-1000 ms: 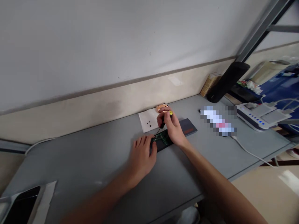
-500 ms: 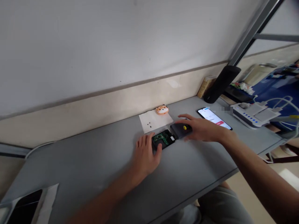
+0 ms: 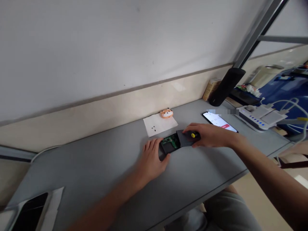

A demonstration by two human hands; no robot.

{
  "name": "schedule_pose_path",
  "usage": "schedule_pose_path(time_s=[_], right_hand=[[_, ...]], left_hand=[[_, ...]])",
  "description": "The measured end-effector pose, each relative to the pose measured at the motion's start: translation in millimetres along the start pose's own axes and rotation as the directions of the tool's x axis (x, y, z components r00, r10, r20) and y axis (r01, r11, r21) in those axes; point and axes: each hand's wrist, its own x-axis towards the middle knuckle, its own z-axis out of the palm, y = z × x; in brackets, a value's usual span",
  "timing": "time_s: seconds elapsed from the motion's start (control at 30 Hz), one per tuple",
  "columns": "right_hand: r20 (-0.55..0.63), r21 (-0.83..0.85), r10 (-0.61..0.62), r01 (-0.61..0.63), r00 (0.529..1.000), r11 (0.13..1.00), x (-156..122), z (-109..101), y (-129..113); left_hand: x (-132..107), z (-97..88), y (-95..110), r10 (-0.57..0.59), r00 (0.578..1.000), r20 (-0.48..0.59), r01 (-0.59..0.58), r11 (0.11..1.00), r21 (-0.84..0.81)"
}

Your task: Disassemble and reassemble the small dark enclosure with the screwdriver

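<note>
My left hand [image 3: 152,160] grips the left end of an opened black electronic device [image 3: 171,143], thumb on the near edge and fingers on the far edge. A green circuit board shows inside its casing. From the right, my right hand [image 3: 208,134] holds a dark flat cover [image 3: 184,138] by its edges. The cover's left end overlaps the right end of the device and hides that part of the board. A short tool with a yellow end [image 3: 193,135], perhaps a screwdriver, is tucked in the same hand; its far part is hidden.
Behind the hands, white paper [image 3: 157,125] carries several tiny dark screws [image 3: 153,128] and an orange animal-faced object [image 3: 166,113]. Rightward lie a lit phone [image 3: 220,122], a black cylinder [image 3: 226,86] and a white power strip [image 3: 256,118] with cables. A dark tablet-like object [image 3: 32,211] lies front left.
The cover has moved left over the right end of the device, covering more of the board. My left thumb has shifted from over the board to the device's near edge.
</note>
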Motion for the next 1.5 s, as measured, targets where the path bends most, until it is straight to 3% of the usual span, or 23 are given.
schedule_pose_path(time_s=[0.23,0.33,0.53,0.73,0.93,1.0,1.07,1.13,1.17,1.2,1.23,1.33,1.43,1.5], right_hand=[[-0.113,0.067,-0.051,0.059,0.992,0.996,3,6,12],[-0.110,0.102,-0.106,0.117,0.988,0.988,6,5,12],[-0.033,0.023,-0.106,0.107,0.994,0.994,8,8,-2],[-0.052,-0.058,-0.206,0.203,0.977,0.977,16,27,-15],[-0.074,0.057,-0.291,0.295,0.954,0.954,24,28,-30],[-0.209,0.163,-0.329,0.364,0.921,0.917,25,21,-33],[-0.457,0.265,-0.274,0.424,0.846,0.866,29,15,-33],[-0.702,0.379,-0.078,0.463,0.708,0.801,39,14,-30],[-0.769,0.447,0.049,0.481,0.638,0.754,46,16,-28],[-0.795,0.516,0.171,0.500,0.582,0.696,54,20,-26],[-0.778,0.585,0.271,0.497,0.566,0.641,62,25,-25],[-0.603,0.775,0.450,0.352,0.659,0.524,81,45,-22],[-0.493,0.827,0.436,0.250,0.753,0.503,85,61,-24],[-0.482,0.818,0.397,0.239,0.781,0.524,84,65,-25]], left_hand=[[1,-4.0,3,0.007,0.999,0.031,-0.007,1.000,-0.004],[2,-6.1,4,0.004,0.999,0.047,-0.003,1.000,-0.011],[3,-7.3,7,-0.019,0.998,0.063,0.020,1.000,-0.012],[4,-5.1,3,-0.053,0.995,0.087,0.057,0.998,-0.040],[3,-3.9,-1,-0.102,0.990,0.097,0.115,0.982,-0.150],[2,-3.3,-1,-0.100,0.992,0.081,0.111,0.983,-0.147],[2,-2.6,-2,-0.085,0.994,0.062,0.093,0.987,-0.134],[2,-1.8,-2,-0.066,0.996,0.059,0.072,0.990,-0.124],[2,-1.5,-2,-0.057,0.997,0.060,0.064,0.990,-0.123],[2,-1.2,-2,-0.050,0.997,0.064,0.058,0.991,-0.124],[2,-1.1,-2,-0.046,0.997,0.068,0.054,0.991,-0.126],[3,-1.4,0,-0.050,0.998,0.047,0.056,0.989,-0.138],[3,-2.7,2,-0.058,0.998,0.014,0.059,0.986,-0.158],[3,-3.8,4,-0.065,0.998,-0.007,0.063,0.983,-0.173]])
